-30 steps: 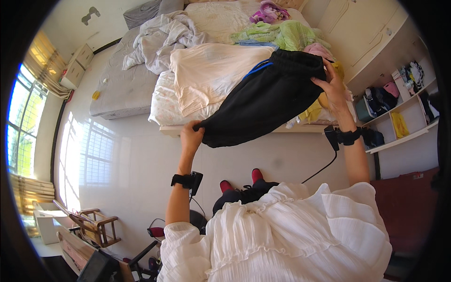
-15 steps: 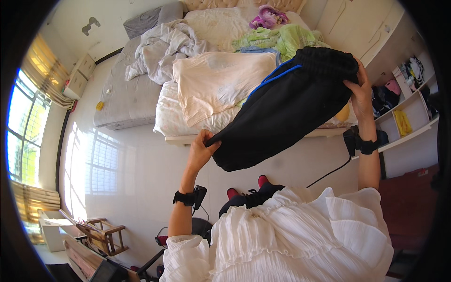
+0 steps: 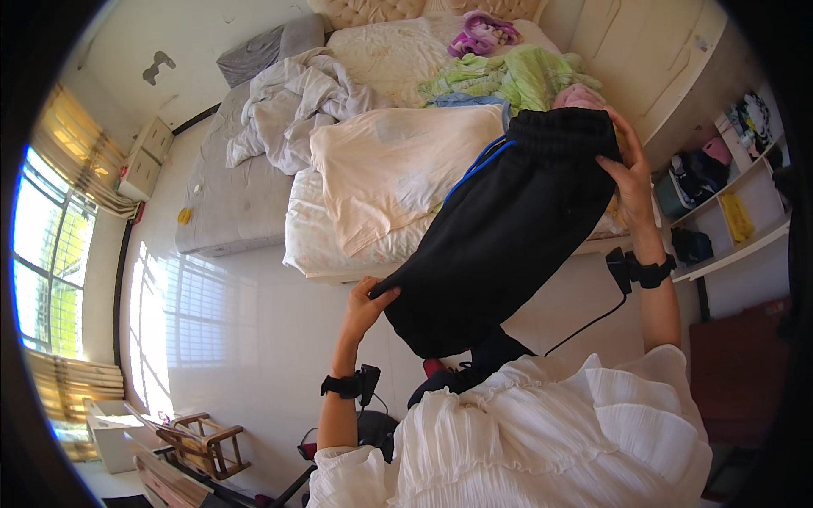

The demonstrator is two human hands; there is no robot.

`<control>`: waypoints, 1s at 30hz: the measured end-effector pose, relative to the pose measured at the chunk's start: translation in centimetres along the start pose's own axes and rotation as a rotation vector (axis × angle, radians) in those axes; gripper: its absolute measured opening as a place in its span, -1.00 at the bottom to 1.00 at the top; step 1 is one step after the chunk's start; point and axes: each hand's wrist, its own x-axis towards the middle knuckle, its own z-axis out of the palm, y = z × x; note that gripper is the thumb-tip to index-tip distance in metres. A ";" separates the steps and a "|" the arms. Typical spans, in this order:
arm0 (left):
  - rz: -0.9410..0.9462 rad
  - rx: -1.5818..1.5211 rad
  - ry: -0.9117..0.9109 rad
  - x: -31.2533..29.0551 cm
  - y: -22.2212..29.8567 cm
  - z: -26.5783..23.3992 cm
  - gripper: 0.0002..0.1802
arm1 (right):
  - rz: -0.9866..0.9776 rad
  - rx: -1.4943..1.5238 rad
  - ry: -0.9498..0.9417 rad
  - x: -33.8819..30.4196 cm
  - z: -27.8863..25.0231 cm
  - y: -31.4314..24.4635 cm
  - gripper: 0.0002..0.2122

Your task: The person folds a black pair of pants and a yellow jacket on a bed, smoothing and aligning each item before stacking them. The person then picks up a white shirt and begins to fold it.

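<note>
A pair of black pants [image 3: 508, 229] with an elastic waist and a blue drawstring is stretched between my hands, in the air in front of the bed. My left hand [image 3: 366, 309] pinches its lower left end. At the upper right, my right hand [image 3: 631, 173] grips the waistband edge, thumb on the near face and fingers behind the cloth. Past the pants, a pale peach garment [image 3: 381, 169] lies spread over the near part of the bed [image 3: 305, 229]. The pants cover part of the bed's front edge.
A crumpled grey blanket [image 3: 296, 106] lies on a grey mattress [image 3: 224, 207] to the left. Green bedding [image 3: 525, 76] and a purple cloth [image 3: 483, 34] rest farther back. Open shelves [image 3: 737, 190] with clothes stand at right. A wooden chair [image 3: 212, 449] is at lower left.
Both hands and the pants have come down closer to me. The waistband end has shifted left, and the pants hang more steeply. A pink cloth on the bed now shows behind the waistband.
</note>
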 end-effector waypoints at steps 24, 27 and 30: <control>-0.123 0.171 0.453 43.0 3.1 1.0 -0.72 | 0.435 -0.006 -0.025 39.3 2.6 42.2 -0.40; -0.119 0.201 0.447 47.5 0.6 1.8 -0.68 | 0.612 -0.059 -0.059 41.6 3.6 47.6 -0.32; -0.142 0.307 0.461 51.3 -1.7 1.9 -0.69 | 0.666 0.005 -0.159 42.5 4.9 52.4 -0.24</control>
